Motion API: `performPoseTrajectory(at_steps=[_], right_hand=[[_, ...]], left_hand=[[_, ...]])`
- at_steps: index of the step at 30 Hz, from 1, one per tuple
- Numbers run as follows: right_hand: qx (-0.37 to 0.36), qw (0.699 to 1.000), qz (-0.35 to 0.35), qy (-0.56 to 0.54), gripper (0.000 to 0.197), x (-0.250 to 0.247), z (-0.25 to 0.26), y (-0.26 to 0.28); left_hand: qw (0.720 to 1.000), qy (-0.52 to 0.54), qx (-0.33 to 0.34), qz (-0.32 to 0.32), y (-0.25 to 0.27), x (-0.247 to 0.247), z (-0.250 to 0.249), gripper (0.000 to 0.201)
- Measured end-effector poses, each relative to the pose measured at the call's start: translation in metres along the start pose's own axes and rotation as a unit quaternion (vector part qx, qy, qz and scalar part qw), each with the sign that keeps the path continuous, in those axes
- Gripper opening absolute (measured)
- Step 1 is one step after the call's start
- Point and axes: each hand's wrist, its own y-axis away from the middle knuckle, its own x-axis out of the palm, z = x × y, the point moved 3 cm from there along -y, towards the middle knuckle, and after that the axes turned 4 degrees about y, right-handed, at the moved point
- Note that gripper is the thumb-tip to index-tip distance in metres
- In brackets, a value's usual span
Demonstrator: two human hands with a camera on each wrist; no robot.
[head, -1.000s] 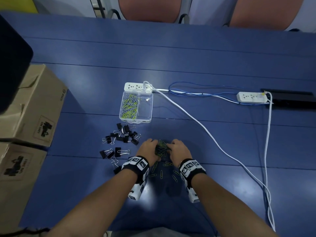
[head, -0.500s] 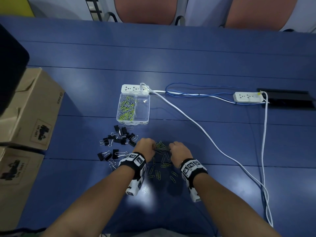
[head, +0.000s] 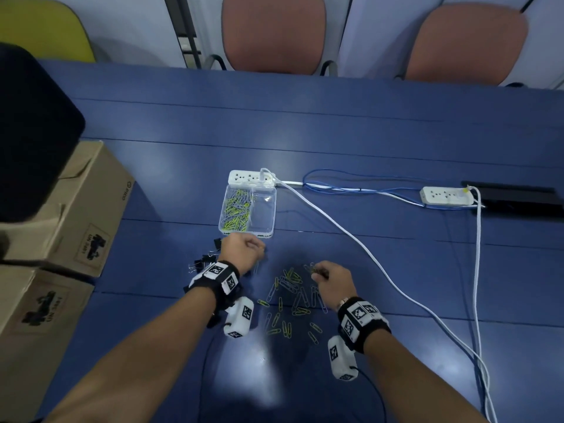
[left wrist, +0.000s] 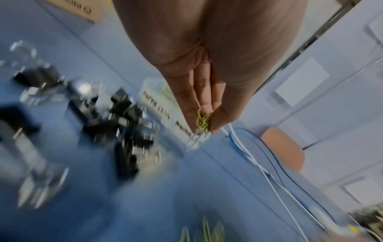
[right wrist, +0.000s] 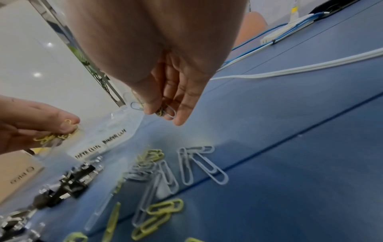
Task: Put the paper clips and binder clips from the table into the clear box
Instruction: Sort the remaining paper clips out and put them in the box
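The clear box [head: 268, 221] lies on the blue table with yellow and grey paper clips [head: 236, 210] in its left half. My left hand [head: 244, 250] is just in front of the box and pinches a bunch of yellow paper clips [left wrist: 203, 120], also seen from the right wrist [right wrist: 53, 137]. My right hand [head: 328, 277] pinches a few paper clips [right wrist: 165, 112] above the table. Several loose yellow and grey paper clips [head: 290, 300] are scattered between my wrists. Black binder clips [head: 204, 259] lie to the left, partly hidden by my left wrist.
Two cardboard boxes [head: 70, 215] stand at the table's left edge. A white power strip [head: 251, 178] touches the box's far side, and its white cable [head: 366, 254] runs down to the right. A second power strip [head: 445, 196] and blue wires [head: 351, 187] lie further right.
The hands have parted from the clip pile. My left hand has moved up and left toward the clear box with yellow clips; my right hand has lifted slightly with a few clips.
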Motion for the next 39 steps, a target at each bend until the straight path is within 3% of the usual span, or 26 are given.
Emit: performPoseTrajectory(at_steps=[4,7,12,17,24,28,31,35,37,39], right_hand=[[-0.006,0.999,-0.024,-0.04,0.011,-0.003,0.019,-0.003],[-0.016,0.998,-0.024,-0.063,0.007,0.001,0.039,-0.005],[-0.026,0.993,-0.009,-0.117,0.004,0.013,0.08,-0.015],[-0.002,0.988,0.021,-0.154,0.002,0.025,0.129,-0.051],[0.045,0.992,0.058,-0.1,0.02,0.067,0.187,-0.127],[0.058,0.992,0.106,-0.022,0.034,0.082,0.201,-0.152],[0.052,0.984,0.169,0.009,0.017,0.086,0.201,-0.155],[0.109,0.975,0.167,-0.102,0.006,0.078,0.194,-0.155],[0.115,0.966,0.176,-0.148,0.026,0.066,0.2,-0.136],[0.131,0.952,0.189,-0.204,0.031,0.054,0.2,-0.118]], left_hand=[[0.995,-0.011,0.006,-0.096,-0.039,-0.04,-0.009,0.024],[0.992,-0.014,-0.011,-0.127,-0.066,-0.061,-0.013,0.021],[0.992,-0.021,-0.033,-0.116,-0.097,-0.064,-0.011,0.031],[0.997,-0.017,-0.036,-0.072,-0.109,-0.059,0.001,0.022],[0.986,0.063,-0.009,-0.156,-0.109,-0.087,0.02,0.017],[0.984,0.067,0.002,-0.163,-0.105,-0.101,0.034,0.017],[0.985,0.064,0.004,-0.158,-0.101,-0.105,0.04,0.018],[0.988,0.049,0.012,-0.147,-0.091,-0.101,0.04,0.019],[0.99,0.036,0.015,-0.138,-0.083,-0.095,0.036,0.019],[0.991,0.018,0.022,-0.127,-0.072,-0.087,0.031,0.019]])
